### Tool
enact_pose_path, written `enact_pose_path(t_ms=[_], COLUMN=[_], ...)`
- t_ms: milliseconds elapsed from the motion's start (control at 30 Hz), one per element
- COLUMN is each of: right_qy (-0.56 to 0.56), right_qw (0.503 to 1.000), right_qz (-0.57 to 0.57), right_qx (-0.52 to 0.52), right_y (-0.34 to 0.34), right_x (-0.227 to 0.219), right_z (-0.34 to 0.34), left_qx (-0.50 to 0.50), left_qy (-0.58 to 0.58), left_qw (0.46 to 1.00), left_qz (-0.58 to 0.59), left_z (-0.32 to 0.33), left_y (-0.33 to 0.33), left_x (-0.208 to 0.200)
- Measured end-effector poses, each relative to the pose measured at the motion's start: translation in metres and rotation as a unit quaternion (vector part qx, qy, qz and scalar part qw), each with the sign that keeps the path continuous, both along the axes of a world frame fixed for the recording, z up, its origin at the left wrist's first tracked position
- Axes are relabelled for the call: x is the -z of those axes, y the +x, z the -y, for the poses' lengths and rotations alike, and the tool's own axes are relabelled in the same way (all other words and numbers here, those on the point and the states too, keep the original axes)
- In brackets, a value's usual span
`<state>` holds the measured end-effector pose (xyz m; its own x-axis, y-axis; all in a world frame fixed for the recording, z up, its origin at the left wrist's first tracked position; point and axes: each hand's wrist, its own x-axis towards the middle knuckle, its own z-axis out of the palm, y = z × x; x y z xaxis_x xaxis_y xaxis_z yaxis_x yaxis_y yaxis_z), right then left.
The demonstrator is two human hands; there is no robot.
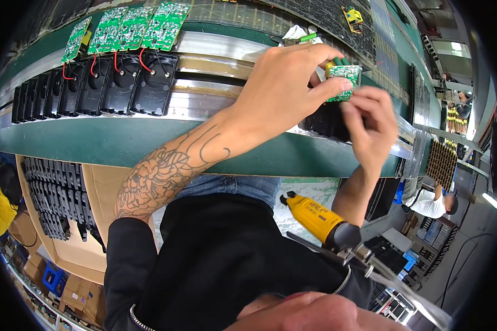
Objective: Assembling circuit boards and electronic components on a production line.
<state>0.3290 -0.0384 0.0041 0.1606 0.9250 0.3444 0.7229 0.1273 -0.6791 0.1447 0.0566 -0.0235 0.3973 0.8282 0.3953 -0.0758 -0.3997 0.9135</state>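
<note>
My left hand (284,80) reaches across the bench and grips a small green circuit board (345,74) between thumb and fingers. Soldered points cover the face of the board toward me, and yellow and dark green parts show behind it. Close to the board's right edge is my right hand (375,118), slightly blurred, its thumb and fingers closed in a pinch. Whatever they pinch is too small or hidden to make out. Below the board lies a black plastic housing (328,118), partly covered by my hands.
On the left, several black housings (154,88) stand in a row, some wired to green boards (165,25). A yellow electric screwdriver (315,218) hangs before my torso. Another board (352,19) lies on the far belt. A carton (88,220) holds black parts. Someone (428,203) works at the right.
</note>
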Motion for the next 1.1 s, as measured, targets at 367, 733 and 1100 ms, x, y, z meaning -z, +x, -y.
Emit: enact_pose_path(t_ms=[367,733,1100], right_qy=[0.050,0.284,0.236], right_qw=[0.826,0.957,0.962], right_qz=[-0.218,-0.052,-0.063], right_qx=[-0.517,0.032,0.118], right_y=[-0.045,0.016,0.006], right_x=[-0.023,-0.013,-0.005], right_z=[0.023,0.004,-0.007], left_qx=[-0.011,-0.023,-0.017], left_qy=[-0.015,0.000,-0.012], left_qw=[0.999,1.000,0.999], left_qz=[-0.033,-0.020,-0.031], left_z=[0.002,0.003,0.001], left_y=[0.001,0.003,0.002], left_x=[-0.003,0.001,0.000])
